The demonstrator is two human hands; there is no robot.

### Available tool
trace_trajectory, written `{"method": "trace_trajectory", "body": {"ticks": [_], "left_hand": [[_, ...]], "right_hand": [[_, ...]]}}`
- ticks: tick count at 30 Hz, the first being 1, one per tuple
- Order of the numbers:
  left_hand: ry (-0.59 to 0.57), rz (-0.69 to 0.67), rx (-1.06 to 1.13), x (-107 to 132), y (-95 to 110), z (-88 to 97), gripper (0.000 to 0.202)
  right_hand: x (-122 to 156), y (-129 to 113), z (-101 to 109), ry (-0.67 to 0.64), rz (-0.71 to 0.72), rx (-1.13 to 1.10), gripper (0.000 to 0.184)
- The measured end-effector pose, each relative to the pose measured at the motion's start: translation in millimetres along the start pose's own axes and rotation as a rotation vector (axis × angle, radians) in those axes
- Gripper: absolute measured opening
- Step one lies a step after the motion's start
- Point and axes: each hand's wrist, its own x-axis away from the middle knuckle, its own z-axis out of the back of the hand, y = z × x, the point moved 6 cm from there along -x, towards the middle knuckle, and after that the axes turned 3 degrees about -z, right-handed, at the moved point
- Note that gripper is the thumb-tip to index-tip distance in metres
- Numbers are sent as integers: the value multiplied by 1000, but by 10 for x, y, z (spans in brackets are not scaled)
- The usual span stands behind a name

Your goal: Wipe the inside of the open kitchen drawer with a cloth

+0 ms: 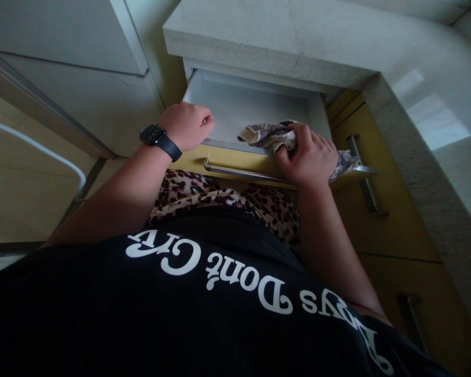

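Note:
A drawer (255,104) with a white inside stands pulled out below a pale stone countertop (298,36). Its yellow front carries a metal bar handle (239,172). My left hand (186,124), with a black watch on the wrist, rests closed on the drawer's front edge at the left. My right hand (308,157) is closed around a crumpled patterned cloth (269,135) and presses it against the top of the drawer front at the right. The drawer's visible inside looks bare.
Yellow cabinet fronts with metal handles (367,178) run down the right under the countertop. A white cabinet or appliance (74,68) stands at the left, with a white cable (43,152) across the light floor. My black shirt and leopard-print clothing fill the lower view.

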Motion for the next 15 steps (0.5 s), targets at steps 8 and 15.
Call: {"method": "trace_trajectory", "body": {"ticks": [8, 15], "left_hand": [[-43, -5, -58, 34, 41, 38, 47], [7, -37, -52, 23, 64, 55, 44]], "right_hand": [[-8, -7, -15, -32, 7, -10, 54], [-7, 5, -12, -52, -1, -40, 51]]}}
